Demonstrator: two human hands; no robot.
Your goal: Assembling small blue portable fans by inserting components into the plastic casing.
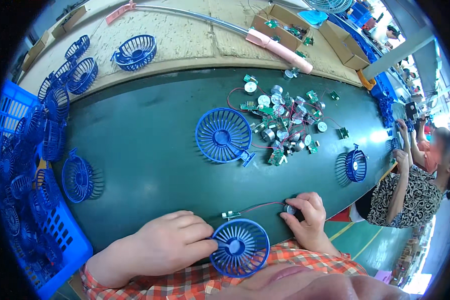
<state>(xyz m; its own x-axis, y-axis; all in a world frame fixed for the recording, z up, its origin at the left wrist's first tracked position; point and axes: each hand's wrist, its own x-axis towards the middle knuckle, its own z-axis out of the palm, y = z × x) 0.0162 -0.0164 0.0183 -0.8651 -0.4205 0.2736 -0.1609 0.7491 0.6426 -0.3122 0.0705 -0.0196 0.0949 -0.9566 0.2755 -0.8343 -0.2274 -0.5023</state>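
At the near edge of the dark green table, my left hand (172, 242) grips the side of a blue fan housing (239, 248), a round slatted cage with its open side up. To its right, my right hand (307, 217) pinches a small silver motor (289, 210) between thumb and fingers. A red wire (260, 205) runs from the motor to a small green circuit board (231, 215), which lies just beyond the housing. Farther off, another blue fan housing (223, 136) rests beside a pile of motors and circuit boards (285, 120) joined by red wires.
A blue crate (77, 245) full of fan housings stands at the left. Single housings lie at the table's left (78, 177) and right (356, 165). A cardboard box (280, 25) and a pink-ended metal rod (280, 50) lie at the back. A co-worker (410, 195) sits at the right.
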